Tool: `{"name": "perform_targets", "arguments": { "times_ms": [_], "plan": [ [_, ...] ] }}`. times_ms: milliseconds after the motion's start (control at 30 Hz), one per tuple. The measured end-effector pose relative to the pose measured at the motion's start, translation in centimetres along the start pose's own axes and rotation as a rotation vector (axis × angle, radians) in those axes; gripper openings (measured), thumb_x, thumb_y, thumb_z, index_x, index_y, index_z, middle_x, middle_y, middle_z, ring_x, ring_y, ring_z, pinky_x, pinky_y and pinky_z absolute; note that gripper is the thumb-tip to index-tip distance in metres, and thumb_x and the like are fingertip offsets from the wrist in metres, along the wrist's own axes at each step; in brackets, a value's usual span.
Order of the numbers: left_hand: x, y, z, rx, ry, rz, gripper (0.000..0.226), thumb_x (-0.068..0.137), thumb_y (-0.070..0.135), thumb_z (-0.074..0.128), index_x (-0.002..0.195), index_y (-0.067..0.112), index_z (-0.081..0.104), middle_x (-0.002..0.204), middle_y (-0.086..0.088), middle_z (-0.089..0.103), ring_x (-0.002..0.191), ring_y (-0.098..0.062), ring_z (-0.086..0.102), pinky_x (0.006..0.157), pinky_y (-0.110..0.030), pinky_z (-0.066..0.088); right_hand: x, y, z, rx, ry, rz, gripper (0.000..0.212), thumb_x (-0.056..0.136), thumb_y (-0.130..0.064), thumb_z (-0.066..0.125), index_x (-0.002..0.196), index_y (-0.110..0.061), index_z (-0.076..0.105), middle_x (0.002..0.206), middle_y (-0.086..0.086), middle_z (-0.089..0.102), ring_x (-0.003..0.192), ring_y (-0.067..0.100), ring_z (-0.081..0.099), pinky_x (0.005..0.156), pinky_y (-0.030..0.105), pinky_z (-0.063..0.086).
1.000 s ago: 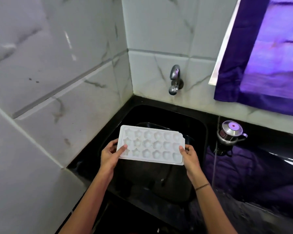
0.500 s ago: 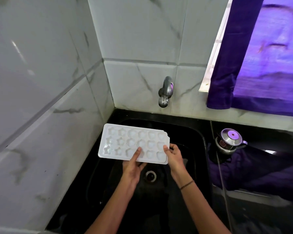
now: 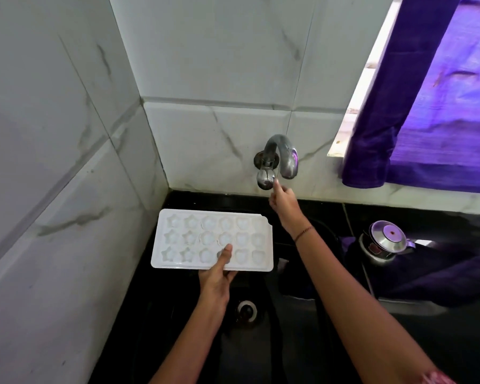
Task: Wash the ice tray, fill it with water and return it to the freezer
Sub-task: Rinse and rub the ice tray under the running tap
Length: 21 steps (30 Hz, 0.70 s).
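Note:
A white ice tray (image 3: 205, 236) with star, round and heart shaped cells is held level over the black sink (image 3: 178, 314). My left hand (image 3: 216, 275) grips its near edge, thumb lying on top. My right hand (image 3: 284, 202) is raised to the chrome wall tap (image 3: 279, 157), fingertips touching the small lever under the spout. No water runs from the tap. The tray sits left of the spout, not under it.
White marble tiles close in the left side and the back. A steel lidded pot (image 3: 383, 241) stands on the black counter (image 3: 441, 342) right of the sink. A purple curtain (image 3: 427, 92) hangs over the window. The drain (image 3: 245, 310) lies below the tray.
My right hand has let go of the tray's right end and risen to the tap. My left hand alone now holds the tray.

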State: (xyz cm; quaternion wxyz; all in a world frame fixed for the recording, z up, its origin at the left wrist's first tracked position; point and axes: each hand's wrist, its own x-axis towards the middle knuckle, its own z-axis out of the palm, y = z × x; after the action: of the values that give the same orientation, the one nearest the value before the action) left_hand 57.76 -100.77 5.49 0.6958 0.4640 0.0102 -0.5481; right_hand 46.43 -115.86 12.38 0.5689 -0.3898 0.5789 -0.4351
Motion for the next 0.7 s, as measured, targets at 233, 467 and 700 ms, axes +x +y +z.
{"name": "perform_targets", "arguments": {
  "times_ms": [233,467,700],
  "plan": [
    [0.7,-0.8,0.7,-0.006,-0.032,-0.025,0.052,0.07,0.004,0.076,0.116,0.021,0.06,0.104,-0.003,0.072,0.096,-0.02,0.069,0.064,-0.036,0.059,4.5,-1.9,2.8,0.069,-0.13,0.06,0.018,0.1,-0.028,0.044,0.108,-0.012,0.047,0.079,-0.002,0.04,0.071,0.008,0.045,0.083,0.032,0.05],
    [0.3,-1.5,1.1,0.01,-0.013,-0.06,0.056,0.069,0.004,0.077,0.12,0.019,0.059,0.108,-0.004,0.071,0.096,-0.021,0.069,0.067,-0.039,0.06,4.5,-2.0,3.8,-0.152,0.035,-0.032,0.042,0.098,-0.026,0.048,0.128,0.003,0.046,0.095,0.005,0.05,0.087,0.021,0.055,0.081,0.032,0.052],
    [-0.3,-1.6,1.0,0.045,0.02,-0.075,0.048,0.069,0.005,0.078,0.111,0.019,0.062,0.105,-0.003,0.071,0.096,-0.021,0.069,0.075,-0.042,0.059,3.2,-2.2,3.4,-0.287,0.035,-0.157,0.015,0.096,-0.025,0.052,0.104,-0.013,0.048,0.094,0.006,0.05,0.088,0.019,0.047,0.062,0.017,0.04]
  ]
}}
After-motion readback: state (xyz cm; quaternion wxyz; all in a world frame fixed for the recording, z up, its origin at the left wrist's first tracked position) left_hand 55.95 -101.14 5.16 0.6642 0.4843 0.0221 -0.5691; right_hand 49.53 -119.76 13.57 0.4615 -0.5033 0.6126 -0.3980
